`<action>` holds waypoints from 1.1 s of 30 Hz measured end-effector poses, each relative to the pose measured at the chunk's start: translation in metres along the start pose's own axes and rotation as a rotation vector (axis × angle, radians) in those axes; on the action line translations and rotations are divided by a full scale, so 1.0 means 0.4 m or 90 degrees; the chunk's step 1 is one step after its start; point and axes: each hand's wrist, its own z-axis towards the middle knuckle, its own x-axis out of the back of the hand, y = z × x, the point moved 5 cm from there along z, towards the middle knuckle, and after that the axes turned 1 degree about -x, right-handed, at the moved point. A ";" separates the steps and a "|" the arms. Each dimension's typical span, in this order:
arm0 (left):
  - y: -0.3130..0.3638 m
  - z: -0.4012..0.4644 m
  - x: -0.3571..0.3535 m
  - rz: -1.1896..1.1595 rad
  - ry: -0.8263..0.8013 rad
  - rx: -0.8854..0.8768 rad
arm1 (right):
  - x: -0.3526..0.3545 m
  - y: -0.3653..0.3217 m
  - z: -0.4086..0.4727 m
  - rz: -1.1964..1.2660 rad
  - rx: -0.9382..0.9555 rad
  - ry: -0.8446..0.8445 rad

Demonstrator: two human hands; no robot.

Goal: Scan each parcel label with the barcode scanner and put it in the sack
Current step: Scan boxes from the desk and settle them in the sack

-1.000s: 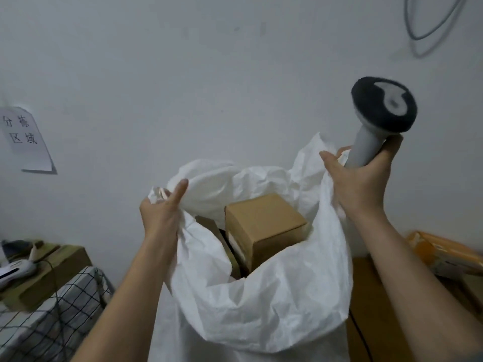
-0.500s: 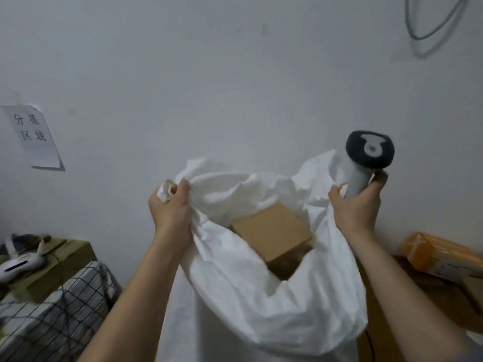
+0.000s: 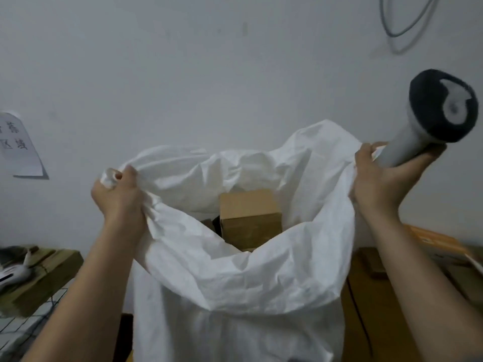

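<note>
A white woven sack (image 3: 235, 278) stands open in front of me, its mouth stretched wide between my hands. My left hand (image 3: 117, 197) grips a bunch of the sack's rim on the left. My right hand (image 3: 379, 178) holds the grey handle of the barcode scanner (image 3: 428, 121) and pinches the sack's right rim against it. The scanner's dark head points up and to the right. A brown cardboard parcel (image 3: 249, 218) sits inside the sack, with its top and front face showing. Darker items lie beside it, mostly hidden.
An orange parcel (image 3: 433, 239) lies on a brown surface at the right. At the left, a cardboard box (image 3: 44, 278) carries a white device (image 3: 13, 274), with a wire mesh basket (image 3: 28, 322) below. A paper sign (image 3: 18, 145) hangs on the grey wall.
Both hands have pulled apart and spread the sack's mouth wider. The right hand with the scanner moved right and up. The parcel now sits lower and squarer in the sack.
</note>
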 end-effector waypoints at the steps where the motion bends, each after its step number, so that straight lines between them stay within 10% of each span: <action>1: 0.003 0.006 0.010 -0.030 -0.011 -0.009 | -0.007 0.004 -0.011 -0.003 0.008 0.000; 6: -0.200 -0.067 0.078 0.185 -0.039 0.156 | -0.062 0.081 -0.084 -0.066 -0.064 -0.169; 13: -0.034 -0.003 0.074 0.040 0.022 0.002 | -0.043 0.030 -0.014 -0.011 -0.002 0.003; 18: -0.198 -0.105 0.086 0.191 -0.072 0.174 | -0.060 0.091 -0.093 -0.038 -0.098 -0.165; 25: -0.201 -0.046 0.144 0.222 0.037 0.197 | -0.024 0.011 -0.003 0.070 -0.021 0.039; 33: -0.023 -0.041 0.075 0.094 0.006 -0.023 | -0.011 0.030 -0.027 0.013 -0.045 -0.011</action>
